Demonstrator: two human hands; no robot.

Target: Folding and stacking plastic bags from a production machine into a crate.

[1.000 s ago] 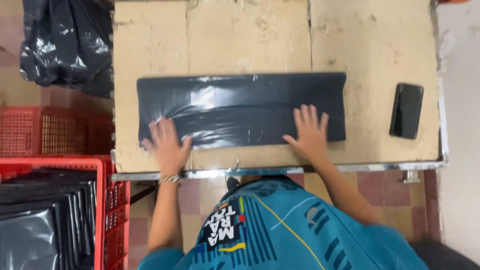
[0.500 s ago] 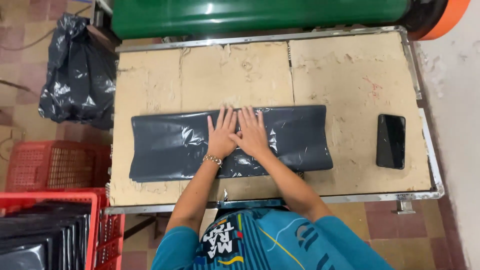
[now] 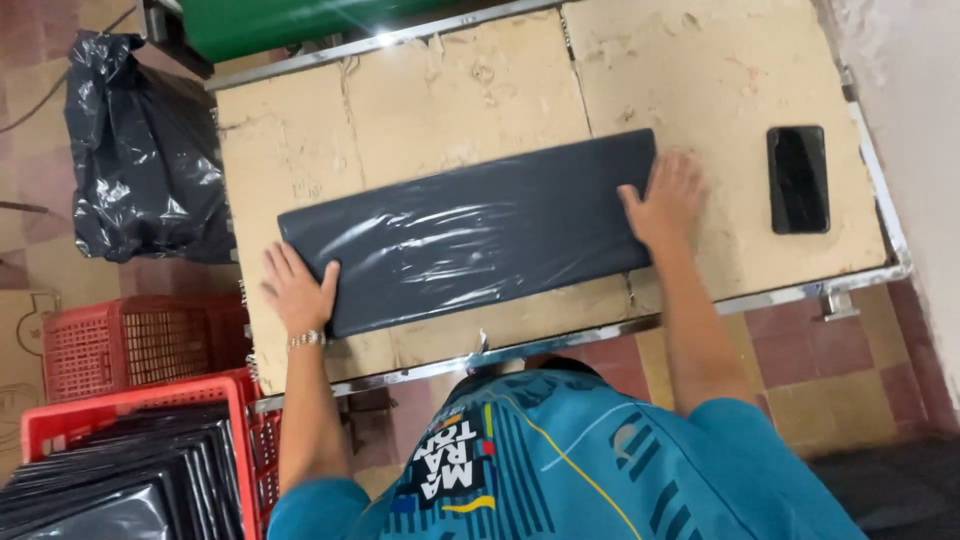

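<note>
A long, flat, dark grey plastic bag (image 3: 470, 230) lies across the cardboard-covered table (image 3: 480, 90). My left hand (image 3: 297, 288) rests at the bag's left end, fingers spread, thumb on the plastic. At the bag's right end my right hand (image 3: 665, 198) lies flat with its fingers apart, half on the cardboard. Neither hand grips anything.
A black phone (image 3: 798, 178) lies on the table to the right. A red crate (image 3: 130, 470) holding several folded dark bags stands at lower left, another red basket (image 3: 120, 340) behind it. A full black sack (image 3: 135, 150) sits on the floor at left, a green drum (image 3: 290, 18) behind the table.
Both hands were together on the middle of the bag half a second ago. They have slid apart to its two ends, leaving the plastic flatter.
</note>
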